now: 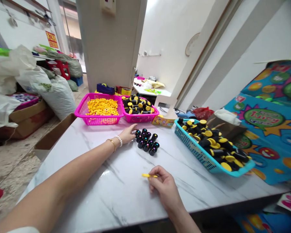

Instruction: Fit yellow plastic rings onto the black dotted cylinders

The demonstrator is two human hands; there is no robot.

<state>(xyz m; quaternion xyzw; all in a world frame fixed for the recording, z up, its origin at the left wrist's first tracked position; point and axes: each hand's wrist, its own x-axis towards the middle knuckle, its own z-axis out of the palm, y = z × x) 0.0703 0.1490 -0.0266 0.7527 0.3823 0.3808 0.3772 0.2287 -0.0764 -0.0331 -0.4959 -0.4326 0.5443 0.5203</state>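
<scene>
My left hand (128, 134) reaches out over the table, fingers stretched, at the left edge of a cluster of small black cylinders (145, 145). Whether its fingertips touch the nearest one I cannot tell. The cylinders stand upright, close together, with coloured dots on their tops. Nearer to me, my right hand (165, 184) is closed in a pinch on a small flat yellow plastic piece (145, 175), whose end sticks out to the left. Part of that piece is hidden by the fingers.
A pink basket (99, 121) of yellow plastic pieces stands at the back, beside another pink basket (140, 118) of black-and-yellow cylinders. On the right a blue basket (196, 150) holds more of them. Behind it rises a printed cardboard box (264, 115). An open carton (54, 136) sits left of the table.
</scene>
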